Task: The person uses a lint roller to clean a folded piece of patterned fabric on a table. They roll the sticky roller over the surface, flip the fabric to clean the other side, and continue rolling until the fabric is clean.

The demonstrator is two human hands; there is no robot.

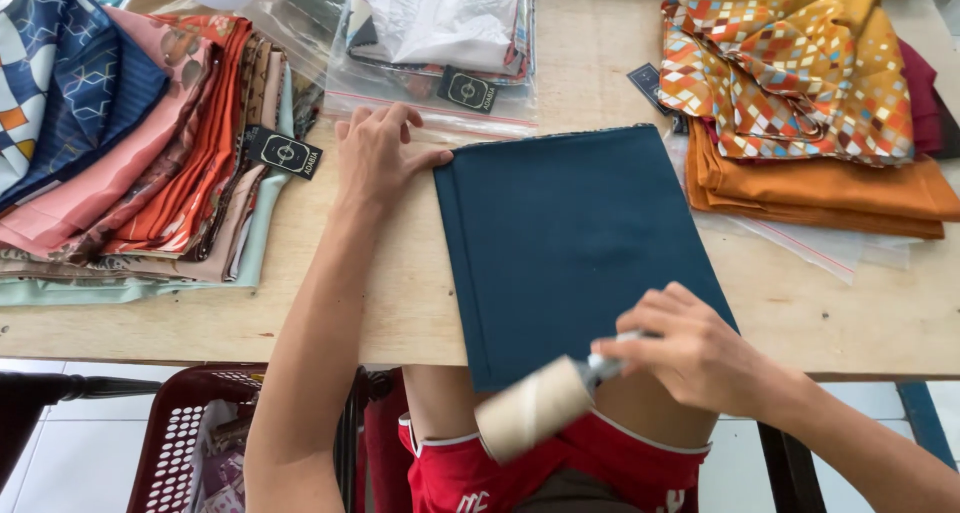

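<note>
My left hand (375,158) flat, fingers released beside the folded teal cloth (575,243) on the surface (400,293), my right hand (690,348) fingers grasping a lint roller (535,408) at the cloth's near edge

Both forearms are bare, with no sleeves, watch or bracelet in view. The left hand (378,158) and right hand (690,351) carry no rings or gloves, and the fingernails are short and unpainted. The person wears red shorts (560,468) with thin white piping and white lettering.
</note>
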